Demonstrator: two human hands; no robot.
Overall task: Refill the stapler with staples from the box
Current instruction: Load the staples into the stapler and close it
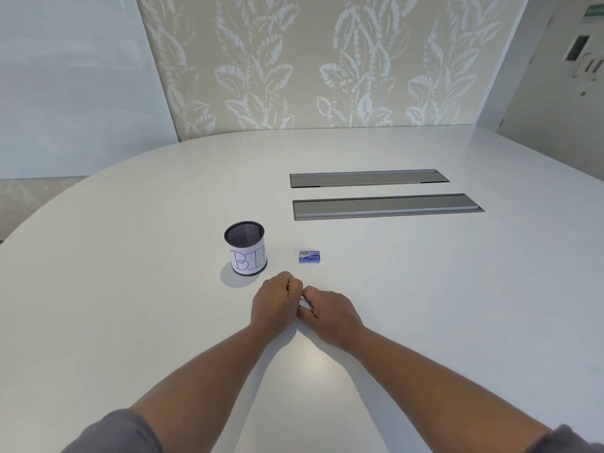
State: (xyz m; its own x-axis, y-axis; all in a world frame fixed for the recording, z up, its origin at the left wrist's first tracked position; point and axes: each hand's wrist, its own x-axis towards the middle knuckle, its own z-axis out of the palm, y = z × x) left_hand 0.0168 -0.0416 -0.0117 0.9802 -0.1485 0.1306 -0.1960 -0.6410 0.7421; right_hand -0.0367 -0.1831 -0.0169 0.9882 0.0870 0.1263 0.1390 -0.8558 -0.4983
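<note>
Hands: I see my left hand [276, 297] and right hand [330, 310] touching on the table [130, 289], near its front middle.
Stapler [306, 304]: between the two hands, mostly hidden.
Box [309, 257]: on the table just behind the hands, slightly right.
Cup [245, 248]: left of the box, behind and left of my left hand.
Slots [385, 194]: two in the tabletop, one behind the other, behind and right of the box.
Wall [327, 60]: behind the table.

— Where is the stapler [306, 305] sitting?
— I'm holding it low over the table between both my hands; only a sliver of silver metal is showing.
— And the staple box [309, 257]?
— It's lying flat, small and blue, closed, just beyond my hands.
</note>
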